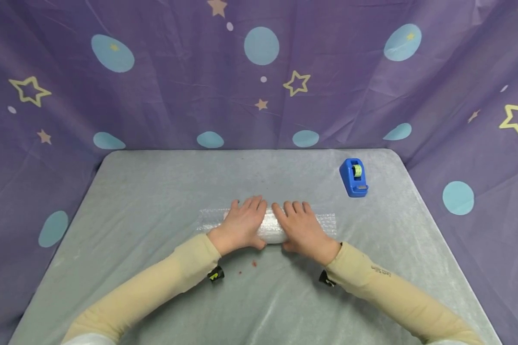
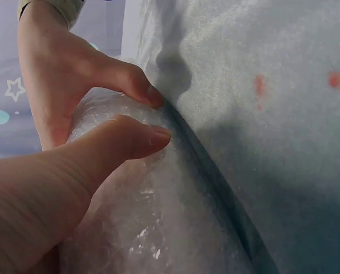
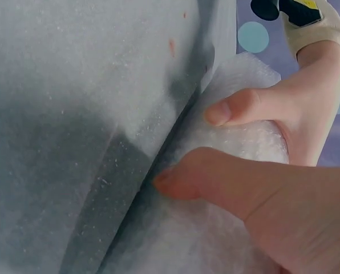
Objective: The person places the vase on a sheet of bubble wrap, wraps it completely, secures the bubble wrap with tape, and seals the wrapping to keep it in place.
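A roll of clear bubble wrap lies crosswise on the table, its loose flat ends reaching out past both hands. My left hand grips the roll left of its middle, with the thumb along the near side and the fingers over the top. Just to the right, my right hand holds it the same way. Both thumbs press on the wrap in the left wrist view, close to where it meets the table. In the right wrist view the wrap bulges under the thumbs. Whatever lies inside the roll is hidden.
A blue tape dispenser with a yellow-green tape roll stands at the back right of the table. Grey cloth covers the tabletop, with small reddish spots near the front. A purple patterned curtain rises behind and at both sides.
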Demonstrator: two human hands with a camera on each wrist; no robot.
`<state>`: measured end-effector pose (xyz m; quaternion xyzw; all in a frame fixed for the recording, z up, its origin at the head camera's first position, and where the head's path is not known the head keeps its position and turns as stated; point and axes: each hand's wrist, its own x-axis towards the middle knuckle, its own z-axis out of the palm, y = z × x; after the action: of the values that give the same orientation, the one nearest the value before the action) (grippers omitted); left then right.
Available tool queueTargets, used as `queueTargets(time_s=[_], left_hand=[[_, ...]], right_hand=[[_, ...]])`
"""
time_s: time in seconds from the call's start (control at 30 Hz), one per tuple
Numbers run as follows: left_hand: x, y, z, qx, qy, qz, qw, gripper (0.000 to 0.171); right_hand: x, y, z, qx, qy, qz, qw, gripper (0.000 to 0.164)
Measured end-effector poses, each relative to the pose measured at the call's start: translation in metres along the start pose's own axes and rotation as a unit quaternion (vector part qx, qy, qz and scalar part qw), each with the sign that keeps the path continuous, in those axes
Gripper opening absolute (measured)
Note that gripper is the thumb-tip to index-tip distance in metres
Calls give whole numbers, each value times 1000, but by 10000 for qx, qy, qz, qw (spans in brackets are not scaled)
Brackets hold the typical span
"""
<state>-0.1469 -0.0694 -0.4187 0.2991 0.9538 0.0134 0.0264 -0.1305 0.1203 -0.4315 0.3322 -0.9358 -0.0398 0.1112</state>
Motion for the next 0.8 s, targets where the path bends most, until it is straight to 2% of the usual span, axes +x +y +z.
queueTargets(time_s=[0.1, 0.23, 0.4, 0.57, 0.7, 0.8], left_hand=[[-1, 0, 0, -77, 13, -83, 9999, 111], [-2, 0, 2, -37, 159, -129, 9998, 114], [-6, 1, 2, 69, 414, -49, 9991, 104], [-10, 3, 2, 42, 804, 19, 9967, 92], [-13, 6, 6, 184, 988, 58, 9949, 89], [-15, 9, 10, 377, 1031, 106, 9939, 87]], right_hand=[[1, 1, 0, 115, -59, -11, 9999, 97], [4, 4, 0, 298, -145, -83, 9994, 96], [8, 8, -2, 453, -180, -184, 9986, 94], [12, 11, -5, 444, -277, -225, 9984, 93], [15, 13, -7, 527, -530, -214, 9970, 92], [19, 15, -10, 628, -872, -159, 9941, 94]])
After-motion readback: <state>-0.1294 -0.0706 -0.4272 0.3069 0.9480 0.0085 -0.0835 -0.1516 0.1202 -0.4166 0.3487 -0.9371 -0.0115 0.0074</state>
